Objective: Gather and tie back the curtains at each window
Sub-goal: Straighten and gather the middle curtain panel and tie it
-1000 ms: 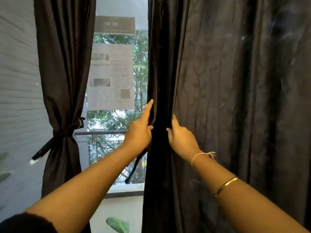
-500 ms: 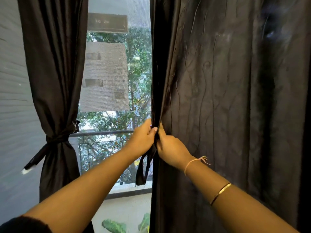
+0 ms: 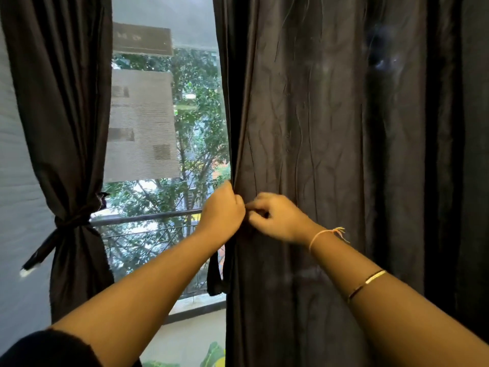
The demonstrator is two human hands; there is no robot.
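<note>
Fabric of the untied curtain (image 3: 330,154) is gathered at its edge: left hand (image 3: 222,210) grips the edge, right hand (image 3: 277,217) pinches folds just beside it; tie strap (image 3: 214,276) hangs below the left hand, within reach.

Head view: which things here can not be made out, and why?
All in the head view:
1. Strap: its upper end is hidden behind the left hand, which grips the right curtain at its edge.
2. Right hand: the fingers are blurred, so what they pinch is unclear.
3. Left curtain: the top is cut off by the upper edge.
4. Sign outside: the lettering is too blurred to read.
</note>
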